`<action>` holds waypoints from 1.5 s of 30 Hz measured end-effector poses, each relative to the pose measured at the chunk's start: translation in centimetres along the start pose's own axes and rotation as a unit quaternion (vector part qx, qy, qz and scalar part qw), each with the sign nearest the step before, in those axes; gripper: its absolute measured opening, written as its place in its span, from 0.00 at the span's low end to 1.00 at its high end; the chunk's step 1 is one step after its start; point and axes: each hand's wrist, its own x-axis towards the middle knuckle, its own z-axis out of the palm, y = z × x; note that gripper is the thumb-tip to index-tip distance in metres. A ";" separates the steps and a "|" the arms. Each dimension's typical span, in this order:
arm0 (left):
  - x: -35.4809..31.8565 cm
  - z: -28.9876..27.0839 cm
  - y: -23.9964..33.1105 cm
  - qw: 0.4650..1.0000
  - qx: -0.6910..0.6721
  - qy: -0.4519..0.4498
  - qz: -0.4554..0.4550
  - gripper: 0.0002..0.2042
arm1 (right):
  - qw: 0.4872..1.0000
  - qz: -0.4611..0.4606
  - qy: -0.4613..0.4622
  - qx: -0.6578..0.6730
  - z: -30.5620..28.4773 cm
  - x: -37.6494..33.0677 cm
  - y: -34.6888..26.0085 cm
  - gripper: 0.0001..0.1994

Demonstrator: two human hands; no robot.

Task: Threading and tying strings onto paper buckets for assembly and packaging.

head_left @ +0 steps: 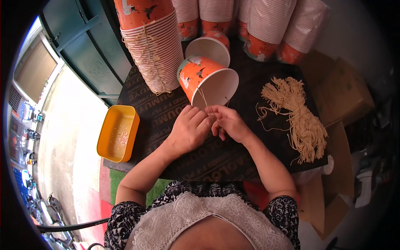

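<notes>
Closely paired, the left hand [187, 129] and right hand [230, 123], both curled closed, pinch a thin cord [203, 96]. Just beyond, about equally near each, an orange bucket [197, 76] lies tilted on the counter [152, 127], mouth toward them, long axis slanting away leftward.

From here, the fingers [225, 111] hide the cord's [203, 96] pinched stretch; by the tabletop's [250, 156] left edge, the yellow box's [103, 129] bits [123, 139] are too tiny to name.
</notes>
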 end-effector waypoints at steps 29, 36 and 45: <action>-2.1 -0.2 0.4 0.797 -0.330 0.081 -0.500 0.12 | 0.999 0.016 0.039 0.008 1.2 1.1 -1.7 0.12; -1.7 -0.4 0.4 0.700 -0.487 0.085 -0.515 0.12 | 1.000 0.001 0.013 0.020 2.3 1.0 -0.9 0.12; -1.6 -0.3 0.4 0.673 -0.502 0.094 -0.536 0.09 | 0.998 -0.045 -0.019 -0.037 2.5 0.6 0.2 0.11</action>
